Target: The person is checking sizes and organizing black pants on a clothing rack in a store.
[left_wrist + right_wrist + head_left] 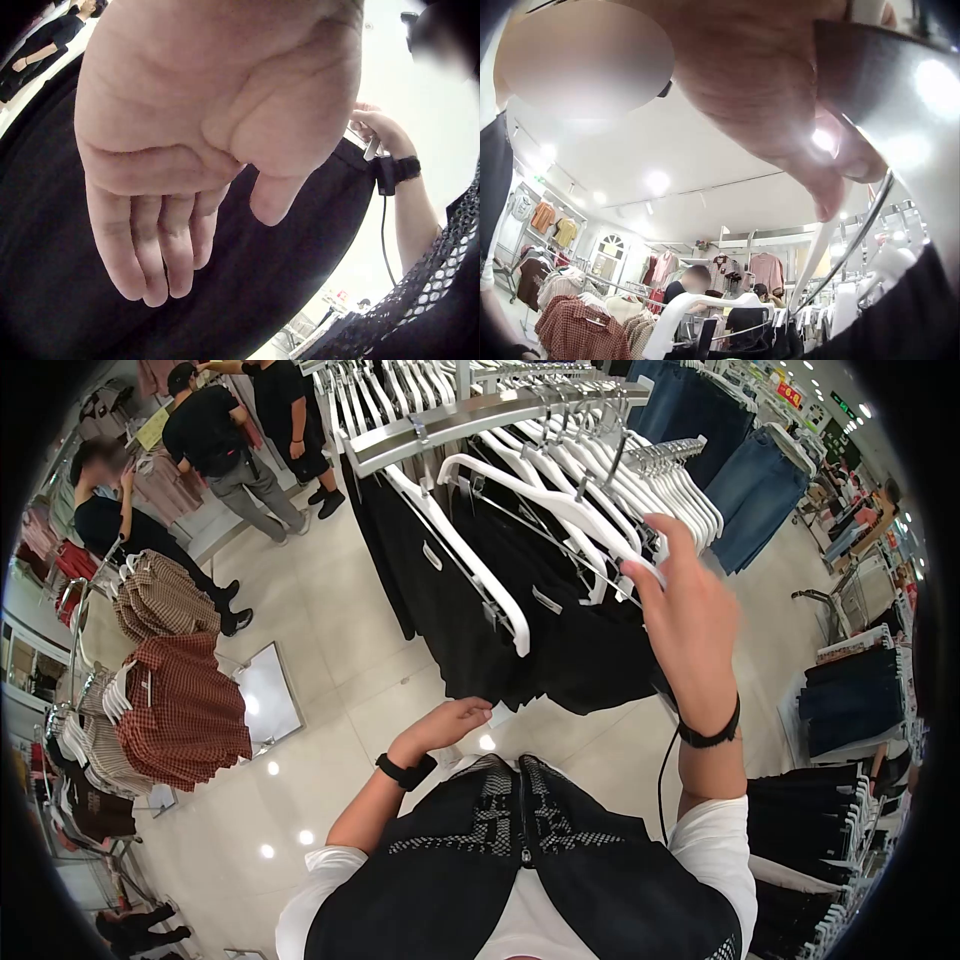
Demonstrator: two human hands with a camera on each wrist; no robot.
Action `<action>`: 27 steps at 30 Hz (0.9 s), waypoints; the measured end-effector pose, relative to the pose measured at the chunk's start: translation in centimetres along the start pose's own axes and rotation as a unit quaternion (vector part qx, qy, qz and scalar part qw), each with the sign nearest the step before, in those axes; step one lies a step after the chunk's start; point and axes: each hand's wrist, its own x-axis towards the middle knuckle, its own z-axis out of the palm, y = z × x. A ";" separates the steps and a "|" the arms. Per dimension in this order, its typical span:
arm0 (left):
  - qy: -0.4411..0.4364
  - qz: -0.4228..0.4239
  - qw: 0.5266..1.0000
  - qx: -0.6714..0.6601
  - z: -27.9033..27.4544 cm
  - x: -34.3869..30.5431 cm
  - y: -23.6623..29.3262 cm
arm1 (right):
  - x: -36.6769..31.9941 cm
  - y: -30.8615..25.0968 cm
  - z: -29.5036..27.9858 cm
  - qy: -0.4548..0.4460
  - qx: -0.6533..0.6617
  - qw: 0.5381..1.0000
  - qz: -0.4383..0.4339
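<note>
My right hand (695,625) pinches the near end of a white hanger (545,495) between thumb and fingers. That hanger slants out from a curved metal rail (500,422) and has clips. In the right wrist view the right hand (742,82) is close to the lens, with a white bar below its fingertips. Black garments (600,665) hang beneath the hangers. Lower down, my left hand (440,728) has its fingertips at the garments' bottom edge. The left wrist view shows the left hand (180,127) palm to the camera, fingers extended, before broad black cloth (45,225).
More white hangers (690,475) crowd the rail's right side. Blue jeans (755,500) hang beyond. At left, a rack bears checked shirts (185,710), beside a framed panel (270,695) near the floor. People (215,445) stand at the back left. A black cable (662,790) runs down from my right wrist.
</note>
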 end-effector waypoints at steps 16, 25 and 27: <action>-0.035 0.046 0.998 -0.006 -4.0 -2.2 -6.5 | 5.1 -7.2 7.4 -0.003 -0.015 0.999 -0.044; -0.052 0.035 0.998 0.019 -5.7 -2.5 -8.2 | 2.8 -7.5 7.8 0.094 -0.015 0.994 -0.061; -0.064 0.034 0.997 0.020 -5.9 -2.2 -8.5 | 1.7 -9.4 6.3 0.038 0.067 0.996 -0.048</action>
